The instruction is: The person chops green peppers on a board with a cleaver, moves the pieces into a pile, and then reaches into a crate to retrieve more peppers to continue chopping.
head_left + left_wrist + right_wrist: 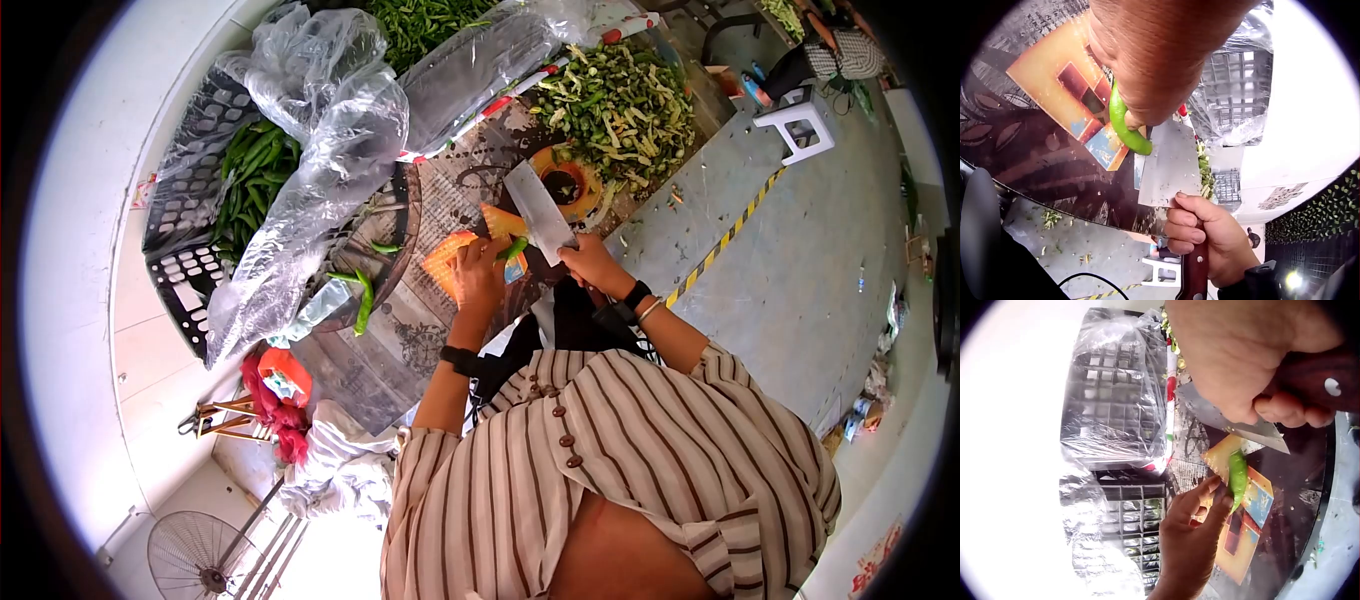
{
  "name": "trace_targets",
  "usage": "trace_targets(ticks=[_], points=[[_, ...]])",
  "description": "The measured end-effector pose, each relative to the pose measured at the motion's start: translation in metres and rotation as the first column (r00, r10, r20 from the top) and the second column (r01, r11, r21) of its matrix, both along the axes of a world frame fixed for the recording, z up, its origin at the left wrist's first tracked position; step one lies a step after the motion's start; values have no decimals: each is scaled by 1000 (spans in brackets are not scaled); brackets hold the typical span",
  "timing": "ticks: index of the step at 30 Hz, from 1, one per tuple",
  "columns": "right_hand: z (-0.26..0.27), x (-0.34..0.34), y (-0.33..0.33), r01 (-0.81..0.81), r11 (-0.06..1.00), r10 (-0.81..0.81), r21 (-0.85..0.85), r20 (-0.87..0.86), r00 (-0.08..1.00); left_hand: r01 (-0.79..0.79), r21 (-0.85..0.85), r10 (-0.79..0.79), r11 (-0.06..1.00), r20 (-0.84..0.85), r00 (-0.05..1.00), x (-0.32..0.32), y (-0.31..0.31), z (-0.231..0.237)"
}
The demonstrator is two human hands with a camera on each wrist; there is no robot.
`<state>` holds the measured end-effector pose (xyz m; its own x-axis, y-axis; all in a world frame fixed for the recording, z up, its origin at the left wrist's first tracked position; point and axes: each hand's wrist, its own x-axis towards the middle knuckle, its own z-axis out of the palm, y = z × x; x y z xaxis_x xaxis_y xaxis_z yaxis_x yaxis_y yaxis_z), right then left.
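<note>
Between thumb and fingers my left hand pinches a green chili pepper, its free end pointing toward the blade. My right hand grips the dark wooden handle of a cleaver. The cleaver's broad steel blade is close beside the pepper's tip in the left wrist view. Under the pepper, the tabletop carries an orange and blue pattern. A few loose whole peppers lie left of my left hand. Past the blade is a large heap of chopped green pepper.
Black plastic crates at the left hold whole green peppers, partly covered by clear plastic sheeting. A red container is near the table's left edge. Right of the table, a white stool stands on the grey floor, with another person beyond.
</note>
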<state>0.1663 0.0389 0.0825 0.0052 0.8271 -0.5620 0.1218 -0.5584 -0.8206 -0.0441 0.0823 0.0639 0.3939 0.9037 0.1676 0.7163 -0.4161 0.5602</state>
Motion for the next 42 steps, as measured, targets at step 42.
trace_targets(ticks=[42], points=[[4,-2,-10,-57,998,55,40,44,997,36,-185,-13,982,120,993,-8,2,-17]])
